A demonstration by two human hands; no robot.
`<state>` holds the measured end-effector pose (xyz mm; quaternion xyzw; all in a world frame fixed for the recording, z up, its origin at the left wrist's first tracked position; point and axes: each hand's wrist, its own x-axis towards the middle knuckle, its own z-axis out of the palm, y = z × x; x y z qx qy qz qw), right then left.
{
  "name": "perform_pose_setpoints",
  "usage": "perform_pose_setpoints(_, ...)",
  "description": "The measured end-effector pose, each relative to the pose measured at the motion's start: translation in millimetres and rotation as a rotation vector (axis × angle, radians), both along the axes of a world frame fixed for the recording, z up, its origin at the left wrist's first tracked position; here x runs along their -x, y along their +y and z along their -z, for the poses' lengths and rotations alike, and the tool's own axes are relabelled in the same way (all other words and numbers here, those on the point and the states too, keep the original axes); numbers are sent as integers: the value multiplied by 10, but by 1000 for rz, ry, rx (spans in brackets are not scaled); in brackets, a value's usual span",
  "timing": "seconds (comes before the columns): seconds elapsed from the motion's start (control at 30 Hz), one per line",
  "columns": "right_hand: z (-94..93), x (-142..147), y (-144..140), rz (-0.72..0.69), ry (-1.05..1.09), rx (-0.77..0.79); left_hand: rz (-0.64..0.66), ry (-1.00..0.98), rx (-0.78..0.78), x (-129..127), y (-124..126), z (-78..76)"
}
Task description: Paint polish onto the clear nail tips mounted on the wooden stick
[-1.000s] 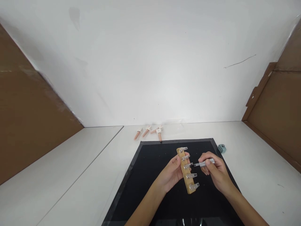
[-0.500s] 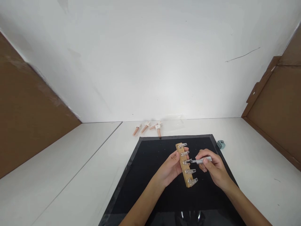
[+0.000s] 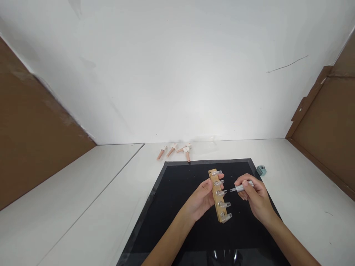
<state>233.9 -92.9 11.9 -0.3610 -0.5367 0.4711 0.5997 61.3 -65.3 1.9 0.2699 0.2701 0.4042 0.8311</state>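
Wooden strip with five clear tips in left fingers; right fingers pinching one brush.

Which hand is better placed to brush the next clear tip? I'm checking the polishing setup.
Probably the right hand: it holds the brush aimed at the clear tips, while the left hand grips the wooden strip.

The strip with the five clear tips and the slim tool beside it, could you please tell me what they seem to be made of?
The strip, held in the left hand, looks like pale unfinished wood: tan, matte, flat-cut. The five clear tips on it look like glossy transparent plastic. The slim tool in the right hand looks like brushed metal, grey with a dull sheen, though painted plastic is possible.
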Motion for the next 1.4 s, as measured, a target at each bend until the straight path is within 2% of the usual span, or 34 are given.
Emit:
perform_pose_setpoints(0.23,40,-21,16,0,-12,-49,8,-3,-11,-3,14,29)
perform_pose_setpoints(0.5,-101,-27,-22,-36,-140,-90,35,30,-10,-51,22,26)
perform_pose_setpoints(0.73,-84,-18,1,39,-219,-55,19,18,-28,-37,18,66)
perform_pose_setpoints(0.9,-82,-30,-11,71,-210,-71,12,4,-37,-18,9,66)
perform_pose_setpoints(1.17,-138,0,-36,-19,-209,-93,10,7,-29,-29,-10,-12)
perform_pose_setpoints(1.4,-121,1,-18,41,-190,-27,2,-10,-30,-14,-13,-3)
